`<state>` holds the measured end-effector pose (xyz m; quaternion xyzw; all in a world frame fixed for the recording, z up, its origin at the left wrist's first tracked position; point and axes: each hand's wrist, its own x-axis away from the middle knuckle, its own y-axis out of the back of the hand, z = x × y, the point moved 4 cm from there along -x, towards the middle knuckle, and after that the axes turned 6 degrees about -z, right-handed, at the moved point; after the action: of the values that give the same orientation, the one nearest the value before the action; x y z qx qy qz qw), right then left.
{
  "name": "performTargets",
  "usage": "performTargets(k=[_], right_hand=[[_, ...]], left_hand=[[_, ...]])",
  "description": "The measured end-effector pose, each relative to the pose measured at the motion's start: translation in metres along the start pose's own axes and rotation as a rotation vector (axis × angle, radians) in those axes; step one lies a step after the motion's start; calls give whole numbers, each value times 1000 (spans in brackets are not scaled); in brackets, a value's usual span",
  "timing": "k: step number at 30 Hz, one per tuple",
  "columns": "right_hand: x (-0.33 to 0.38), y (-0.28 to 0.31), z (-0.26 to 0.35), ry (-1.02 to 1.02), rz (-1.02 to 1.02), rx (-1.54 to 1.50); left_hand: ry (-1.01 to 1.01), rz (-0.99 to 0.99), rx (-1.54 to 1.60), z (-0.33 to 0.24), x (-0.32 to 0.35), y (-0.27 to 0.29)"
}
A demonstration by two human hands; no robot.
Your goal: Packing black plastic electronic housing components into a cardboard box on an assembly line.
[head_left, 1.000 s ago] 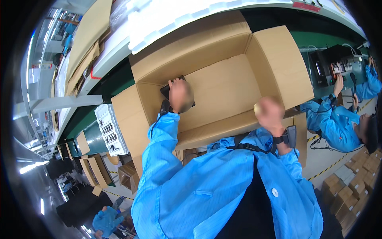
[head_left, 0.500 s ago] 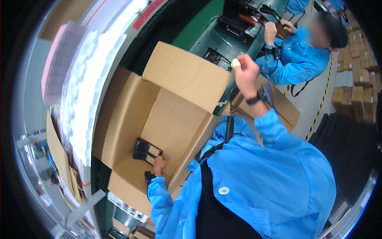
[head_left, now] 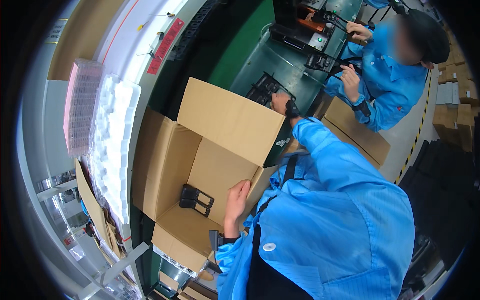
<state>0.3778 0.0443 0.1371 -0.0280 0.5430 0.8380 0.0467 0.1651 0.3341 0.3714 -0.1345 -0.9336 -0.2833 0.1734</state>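
A cardboard box (head_left: 227, 162) stands open in front of me, with black plastic parts (head_left: 189, 196) lying at its bottom; one has a rectangular opening. My left hand (head_left: 236, 200) is over the box's near right wall, out of contact with those parts. Its fingers are extended close together, and I see nothing in them. Beyond the raised flap, my right hand (head_left: 281, 102) reaches to the green table. Its bent fingers are closed at the edge of a black plastic frame (head_left: 264, 89), partly covering it. Both wrists wear dark bands.
A co-worker (head_left: 395, 75) in blue handles black parts beside a black device (head_left: 300, 37) with green lights. Another carton (head_left: 350, 131) stands below the table edge. White plastic trays (head_left: 112, 150) and a pink stack (head_left: 82, 107) line the left shelf.
My left hand has let go of the black part in the box and risen toward its right wall. My right hand, which held a small pale piece, has moved down to the black frame on the table.
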Motion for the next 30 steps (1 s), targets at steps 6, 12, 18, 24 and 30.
performTargets(k=[6, 12, 18, 24, 30], right_hand=[[102, 16, 14, -173, 1, -309], [196, 124, 4, -439, -142, -543], [222, 261, 44, -583, -441, -809], [184, 356, 124, -74, -437, -642], [145, 383, 195, 568, -101, -784]], left_hand=[[-226, 26, -234, -25, 18, -6], [-248, 73, -411, -7, 16, -27], [-274, 30, -407, -2, 21, -38], [-532, -322, -269, -97, 50, 44], [-1075, -346, -412, -221, 80, 117]])
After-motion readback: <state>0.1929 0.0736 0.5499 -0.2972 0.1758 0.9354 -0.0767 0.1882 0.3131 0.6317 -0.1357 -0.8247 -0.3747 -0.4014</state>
